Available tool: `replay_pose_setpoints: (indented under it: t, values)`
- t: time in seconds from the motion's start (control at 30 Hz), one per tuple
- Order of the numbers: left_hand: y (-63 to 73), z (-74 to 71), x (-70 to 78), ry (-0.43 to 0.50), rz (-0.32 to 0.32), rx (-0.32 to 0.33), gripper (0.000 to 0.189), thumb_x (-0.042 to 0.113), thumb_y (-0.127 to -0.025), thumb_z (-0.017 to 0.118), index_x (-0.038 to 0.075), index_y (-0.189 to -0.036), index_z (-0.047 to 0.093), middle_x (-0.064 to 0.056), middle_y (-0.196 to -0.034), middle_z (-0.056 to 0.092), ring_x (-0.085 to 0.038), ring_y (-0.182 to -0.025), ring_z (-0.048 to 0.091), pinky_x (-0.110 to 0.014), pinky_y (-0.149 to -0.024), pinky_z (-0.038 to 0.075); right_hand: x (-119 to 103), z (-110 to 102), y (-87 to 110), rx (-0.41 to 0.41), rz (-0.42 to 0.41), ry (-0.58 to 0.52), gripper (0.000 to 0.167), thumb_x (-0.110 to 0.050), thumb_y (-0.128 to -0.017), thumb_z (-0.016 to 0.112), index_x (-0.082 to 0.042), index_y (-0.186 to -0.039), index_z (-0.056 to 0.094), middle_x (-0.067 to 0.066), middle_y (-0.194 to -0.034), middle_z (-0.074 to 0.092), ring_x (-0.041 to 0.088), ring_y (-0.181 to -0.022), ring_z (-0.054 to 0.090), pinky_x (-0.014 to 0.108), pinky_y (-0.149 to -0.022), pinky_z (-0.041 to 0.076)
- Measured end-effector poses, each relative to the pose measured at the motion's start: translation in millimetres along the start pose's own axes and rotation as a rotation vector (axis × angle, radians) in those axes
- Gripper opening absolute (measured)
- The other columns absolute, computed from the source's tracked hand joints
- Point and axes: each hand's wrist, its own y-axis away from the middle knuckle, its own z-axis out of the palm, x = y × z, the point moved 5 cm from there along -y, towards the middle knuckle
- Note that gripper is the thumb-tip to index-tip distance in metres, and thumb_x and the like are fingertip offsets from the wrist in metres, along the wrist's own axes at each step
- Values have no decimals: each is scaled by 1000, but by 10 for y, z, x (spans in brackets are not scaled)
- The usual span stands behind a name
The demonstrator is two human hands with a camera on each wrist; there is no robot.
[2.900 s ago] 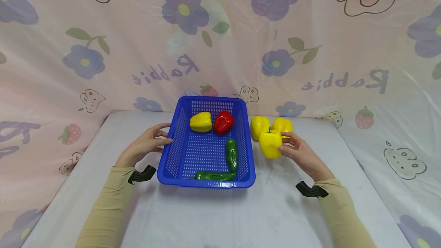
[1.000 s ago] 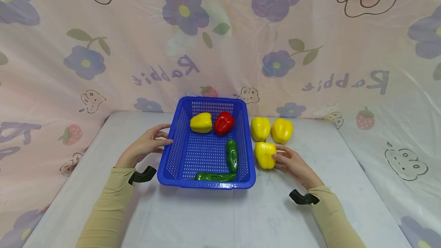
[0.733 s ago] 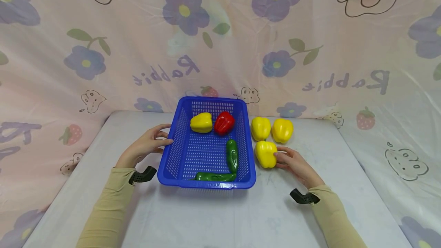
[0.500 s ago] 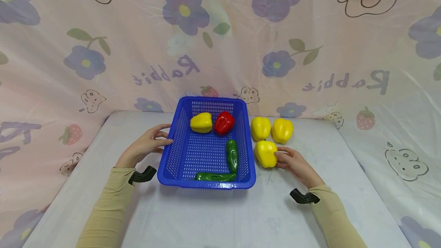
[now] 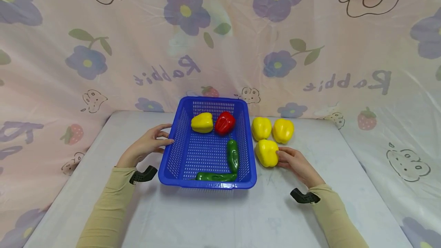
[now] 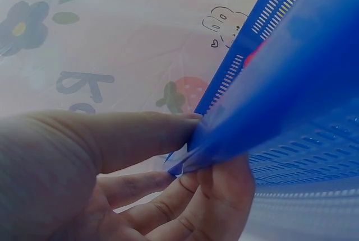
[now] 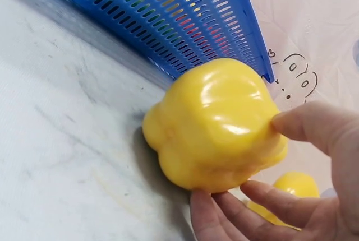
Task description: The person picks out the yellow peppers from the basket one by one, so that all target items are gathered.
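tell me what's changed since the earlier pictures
Since the earliest picture, the right hand has brought the front yellow pepper lower in the head view and turned it so its stem no longer shows, still gripping it. The left hand still holds the blue basket; its red pepper, inner yellow pepper and green peppers lie as before.

Yellow pepper (image 5: 267,153), blue basket (image 5: 207,183)
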Motion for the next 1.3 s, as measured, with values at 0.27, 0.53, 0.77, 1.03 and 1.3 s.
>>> replay_pose_setpoints:
  t: [0.27,0.53,0.77,1.03,1.3]
  values:
    - [-27,-1,-23,-2,1,-12,73,17,-93,64,6,-151,21,-22,-113,51,-28,-88,63,-42,-77,55,-7,3,6,-17,-21,-14,60,-29,-101,50,12,-140,32,27,-133,44,20,-105,60,39,-94,47]
    - [-13,3,-16,1,0,-8,73,16,-93,65,6,-151,22,-22,-113,51,-28,-88,62,-42,-77,55,-9,-22,37,-7,-11,-9,61,-30,-101,51,12,-141,32,29,-135,44,23,-108,59,42,-95,46]
    - [-11,1,-21,0,-1,0,72,16,-92,65,6,-151,23,-22,-112,51,-27,-86,62,-42,-76,56,-22,-52,72,6,-14,-19,59,-28,-101,50,13,-140,32,30,-135,43,22,-106,60,44,-96,45]
    - [-3,0,-17,-4,-3,2,72,15,-93,64,6,-151,23,-22,-113,52,-27,-86,63,-42,-76,55,-61,-117,112,9,-18,-27,59,-29,-101,50,12,-139,33,22,-128,52,21,-105,61,43,-95,46]
    - [10,-2,0,-10,-5,-2,72,17,-93,64,7,-151,22,-21,-113,52,-27,-87,62,-42,-78,55,-176,-185,188,21,-20,-10,63,-31,-101,49,12,-142,28,31,-137,41,37,-121,49,42,-98,43]
